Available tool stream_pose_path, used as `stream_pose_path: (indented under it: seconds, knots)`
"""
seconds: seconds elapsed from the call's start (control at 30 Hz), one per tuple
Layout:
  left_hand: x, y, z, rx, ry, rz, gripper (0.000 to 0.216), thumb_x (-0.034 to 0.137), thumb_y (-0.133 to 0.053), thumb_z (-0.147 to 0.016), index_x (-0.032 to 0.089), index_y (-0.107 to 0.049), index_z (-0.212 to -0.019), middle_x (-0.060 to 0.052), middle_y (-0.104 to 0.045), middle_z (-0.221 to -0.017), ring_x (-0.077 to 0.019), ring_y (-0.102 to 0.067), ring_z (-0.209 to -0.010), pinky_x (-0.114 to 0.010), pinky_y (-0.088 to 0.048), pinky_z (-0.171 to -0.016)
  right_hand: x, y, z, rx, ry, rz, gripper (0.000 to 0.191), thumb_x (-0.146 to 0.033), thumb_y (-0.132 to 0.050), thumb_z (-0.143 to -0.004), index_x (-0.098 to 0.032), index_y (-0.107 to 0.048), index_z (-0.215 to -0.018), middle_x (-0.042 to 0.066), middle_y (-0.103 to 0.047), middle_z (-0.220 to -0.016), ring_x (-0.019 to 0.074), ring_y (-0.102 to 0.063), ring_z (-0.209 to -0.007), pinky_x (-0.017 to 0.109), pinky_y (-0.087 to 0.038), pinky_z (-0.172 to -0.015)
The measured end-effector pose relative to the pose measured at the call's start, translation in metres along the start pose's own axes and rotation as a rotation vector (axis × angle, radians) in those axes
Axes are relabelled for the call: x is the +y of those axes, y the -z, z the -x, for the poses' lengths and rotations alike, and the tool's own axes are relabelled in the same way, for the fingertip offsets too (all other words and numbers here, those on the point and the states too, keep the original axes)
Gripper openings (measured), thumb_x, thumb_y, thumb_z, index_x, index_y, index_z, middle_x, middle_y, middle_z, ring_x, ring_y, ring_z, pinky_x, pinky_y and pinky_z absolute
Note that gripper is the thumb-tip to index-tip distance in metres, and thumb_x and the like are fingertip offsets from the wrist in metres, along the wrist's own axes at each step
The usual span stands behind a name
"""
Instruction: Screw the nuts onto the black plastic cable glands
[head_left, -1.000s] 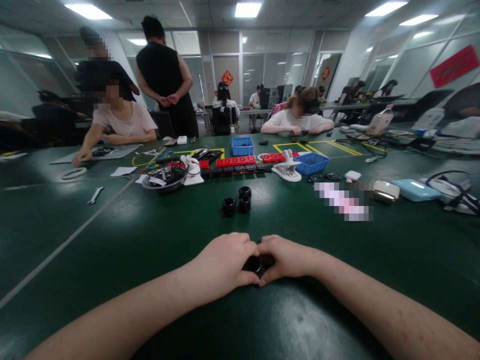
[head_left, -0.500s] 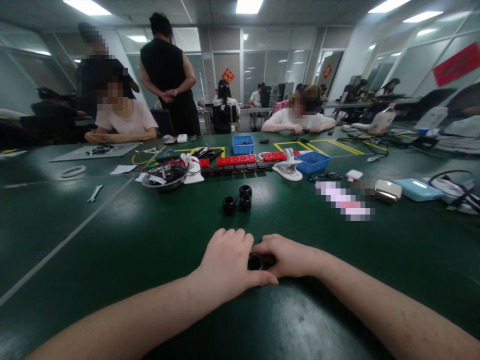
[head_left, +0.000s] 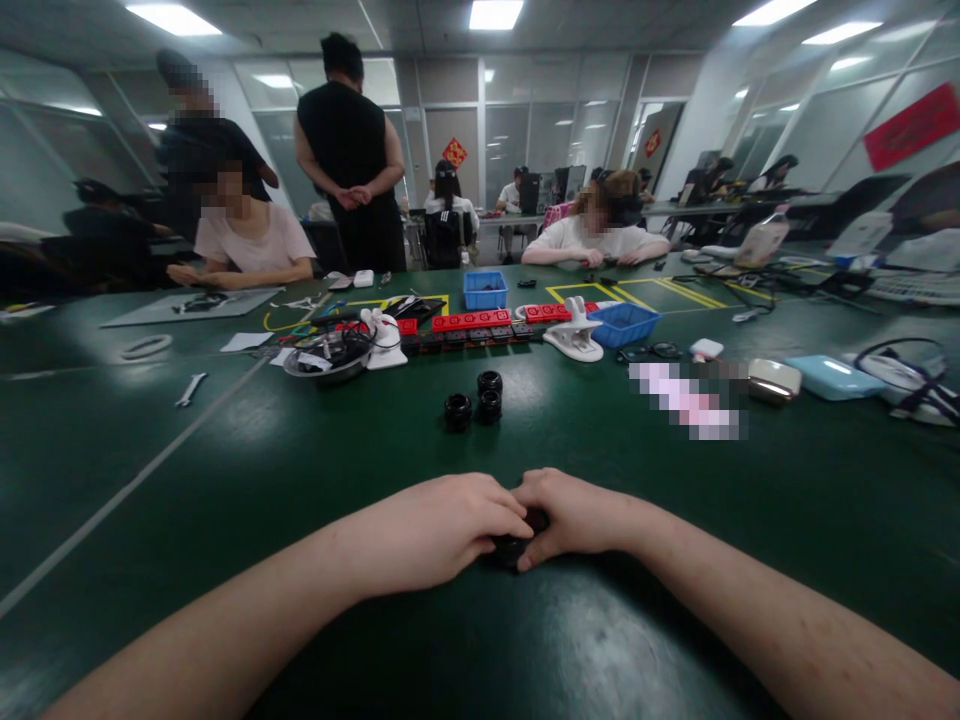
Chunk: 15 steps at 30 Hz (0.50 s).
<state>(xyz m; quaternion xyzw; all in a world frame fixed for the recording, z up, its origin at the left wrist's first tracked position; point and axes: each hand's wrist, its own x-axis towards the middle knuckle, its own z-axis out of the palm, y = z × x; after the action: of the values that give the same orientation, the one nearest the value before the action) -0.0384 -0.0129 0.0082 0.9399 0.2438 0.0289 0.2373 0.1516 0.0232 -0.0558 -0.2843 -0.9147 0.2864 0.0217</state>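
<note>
Between my hands, low on the green tabletop (head_left: 360,440), is a small black round part (head_left: 508,548), mostly covered by fingers. My right hand (head_left: 574,513) curls around its right side, thumb at the near edge. From the left, my left hand (head_left: 459,522) reaches over it with bent fingers closed on its top and left side. What the right palm covers is dark and hard to make out. Farther out stand three similar black ringed, hollow cylinders: one at the left (head_left: 457,411), one at the back (head_left: 490,383) and one in front of that (head_left: 490,405).
Beyond lie a red power strip (head_left: 471,320), a white clamp stand (head_left: 574,332), blue baskets (head_left: 486,290) and a metal bowl (head_left: 319,366) of cables. A wrench (head_left: 191,390) is at left; a gold case (head_left: 775,382) and light-blue case (head_left: 836,378) at right. People sit across the table.
My left hand has turned, its fingers now bent over the top of the black part, its thumb drawn back from the near side. My right hand stays nearly in place.
</note>
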Motion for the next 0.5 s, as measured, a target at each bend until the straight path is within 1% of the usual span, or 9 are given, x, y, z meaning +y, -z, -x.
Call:
stream_pose_path:
  seconds: [0.17, 0.3, 0.5]
  knots:
    - [0.003, -0.009, -0.002, 0.048, 0.061, -0.115, 0.028, 0.007, -0.062, -0.077, 0.019, -0.062, -0.102, -0.003, -0.062, -0.101, -0.0174, -0.054, -0.093, -0.027, -0.043, -0.081, 0.0, 0.0, 0.0, -0.005, -0.003, 0.002, 0.03, -0.04, -0.069, -0.067, -0.019, -0.064, -0.088, 0.0, -0.056, -0.073, 0.0149, -0.049, -0.073, 0.024, -0.034, -0.065]
    - [0.005, -0.013, -0.005, 0.09, 0.135, -0.189, 0.027, 0.02, -0.067, -0.075, 0.018, -0.062, -0.102, -0.004, -0.061, -0.091, -0.0197, -0.055, -0.086, -0.029, -0.044, -0.074, -0.003, 0.001, 0.001, 0.001, -0.014, -0.014, 0.031, -0.04, -0.07, -0.066, -0.018, -0.063, -0.086, 0.0, -0.056, -0.076, 0.0141, -0.048, -0.072, 0.024, -0.034, -0.064]
    - [0.009, -0.024, -0.014, 0.143, 0.277, -0.334, 0.033, 0.037, -0.07, -0.07, 0.012, -0.063, -0.09, -0.006, -0.059, -0.082, -0.0217, -0.055, -0.078, -0.032, -0.046, -0.067, -0.004, 0.001, 0.0, 0.002, -0.038, -0.004, 0.028, -0.038, -0.072, -0.064, -0.017, -0.061, -0.079, -0.001, -0.052, -0.07, 0.0117, -0.045, -0.066, 0.022, -0.032, -0.06]
